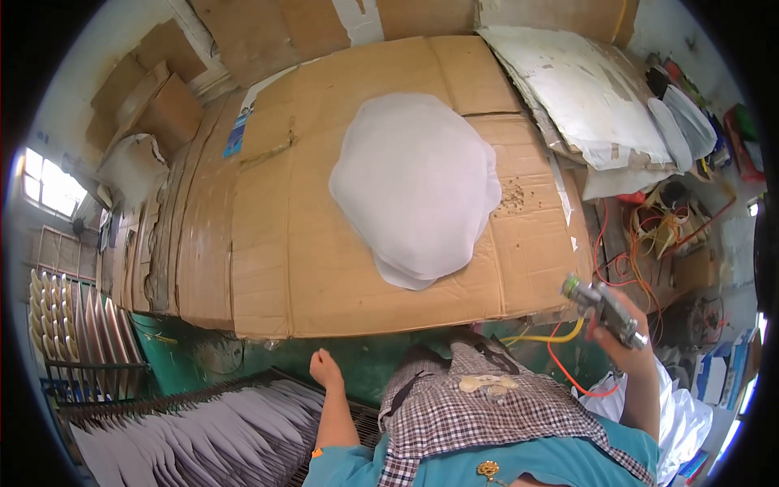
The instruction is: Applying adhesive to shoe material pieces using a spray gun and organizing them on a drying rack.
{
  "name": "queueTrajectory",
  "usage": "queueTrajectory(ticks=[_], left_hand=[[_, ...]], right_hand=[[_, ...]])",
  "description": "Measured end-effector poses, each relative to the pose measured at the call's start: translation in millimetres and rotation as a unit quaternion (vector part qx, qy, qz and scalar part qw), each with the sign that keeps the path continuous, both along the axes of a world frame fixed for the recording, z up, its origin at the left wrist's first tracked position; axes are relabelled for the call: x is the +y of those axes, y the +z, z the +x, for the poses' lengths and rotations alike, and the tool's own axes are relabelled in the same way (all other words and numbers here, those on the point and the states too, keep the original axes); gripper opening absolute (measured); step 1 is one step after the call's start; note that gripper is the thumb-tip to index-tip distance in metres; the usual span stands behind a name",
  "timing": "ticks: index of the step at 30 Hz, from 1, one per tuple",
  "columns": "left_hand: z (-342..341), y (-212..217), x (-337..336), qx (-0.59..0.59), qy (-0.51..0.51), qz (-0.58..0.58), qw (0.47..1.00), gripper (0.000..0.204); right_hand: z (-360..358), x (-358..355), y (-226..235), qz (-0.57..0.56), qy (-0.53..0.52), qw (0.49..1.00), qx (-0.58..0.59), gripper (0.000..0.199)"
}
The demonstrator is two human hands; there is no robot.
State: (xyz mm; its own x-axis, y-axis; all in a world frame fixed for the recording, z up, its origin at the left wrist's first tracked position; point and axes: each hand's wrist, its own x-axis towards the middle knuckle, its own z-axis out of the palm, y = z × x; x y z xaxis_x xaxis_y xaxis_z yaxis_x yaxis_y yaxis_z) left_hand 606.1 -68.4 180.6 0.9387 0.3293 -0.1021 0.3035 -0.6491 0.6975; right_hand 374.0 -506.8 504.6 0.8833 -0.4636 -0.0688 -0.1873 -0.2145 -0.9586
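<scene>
My right hand (621, 334), closed round its grip, holds a metal spray gun (608, 312) with a green ring at one end. The gun is raised beyond the near right corner of the cardboard-covered table. Below the table's front edge hangs my left hand (327, 369), its fingers curled and nothing visible in them. A stack of thin, pale grey-white, rounded sheets (414, 183) lies on the cardboard (268, 268), apart from both hands. The sheets' edges are slightly offset; their material is hard to make out.
At lower left, a rack carries several grey leaf-shaped pieces (187, 430), with a second rack of gold and pinkish pieces (77, 321) behind. An orange hose (560, 365) and a yellow hose (544, 338) run below the table. White-covered sheets (584, 97) lie far right.
</scene>
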Motion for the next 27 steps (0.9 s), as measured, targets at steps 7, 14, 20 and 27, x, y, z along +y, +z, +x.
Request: queueTrajectory(ticks=[7, 14, 20, 27], left_hand=[[-65.7, -68.0, 52.1, 0.424, 0.154, -0.18, 0.874, 0.023], [-44.7, -60.0, 14.7, 0.384, 0.074, -0.235, 0.89, 0.016], [-24.4, -64.8, 1.9, 0.339, 0.027, -0.261, 0.904, 0.016], [-41.1, -66.0, -11.1, 0.374, 0.039, -0.246, 0.893, 0.018]], right_hand=[[18.2, 24.8, -3.1, 0.046, -0.025, 0.997, -0.053, 0.049], [-3.6, 21.3, -1.0, 0.032, -0.161, 0.985, -0.056, 0.051], [-12.8, 33.4, 1.5, 0.043, -0.048, 0.996, -0.063, 0.054], [-24.9, 32.0, -1.6, 0.066, -0.05, 0.995, -0.052, 0.052]])
